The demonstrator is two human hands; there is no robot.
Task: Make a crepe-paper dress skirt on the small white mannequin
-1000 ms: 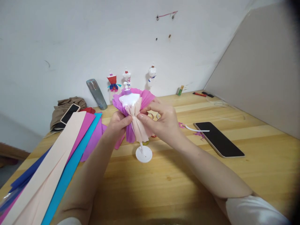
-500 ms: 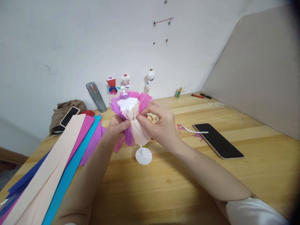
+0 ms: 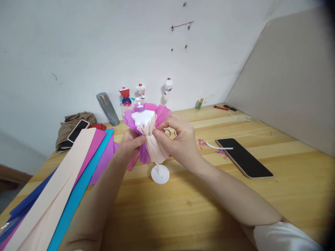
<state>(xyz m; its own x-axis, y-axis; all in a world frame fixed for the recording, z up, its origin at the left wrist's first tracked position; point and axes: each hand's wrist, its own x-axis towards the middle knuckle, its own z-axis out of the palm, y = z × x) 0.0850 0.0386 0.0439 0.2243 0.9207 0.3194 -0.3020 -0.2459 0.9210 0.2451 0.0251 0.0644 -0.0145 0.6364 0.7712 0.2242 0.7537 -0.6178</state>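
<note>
A small white mannequin (image 3: 142, 117) on a round stand (image 3: 160, 174) leans between my hands, with a purple band at its neck. Pale pink crepe paper (image 3: 155, 149) is gathered around its front and pinched in at the waist. Pink-purple crepe paper (image 3: 163, 113) flares out behind it. My left hand (image 3: 131, 142) is closed at the waist from the left, thumb on the paper. From the right, my right hand (image 3: 176, 136) pinches the pale paper at the waist between thumb and fingers.
Long crepe paper strips (image 3: 60, 174) lie at the left. A phone (image 3: 244, 158) is on the right with a white strip across it. Along the wall stand a flask (image 3: 108, 108), several decorated small mannequins (image 3: 126, 99) and a little green bottle (image 3: 200, 104). A second phone (image 3: 78, 130) rests on brown cloth (image 3: 70, 123).
Almost nothing differs. Both hands keep their hold at the waist, and the whole view has shifted very slightly.
</note>
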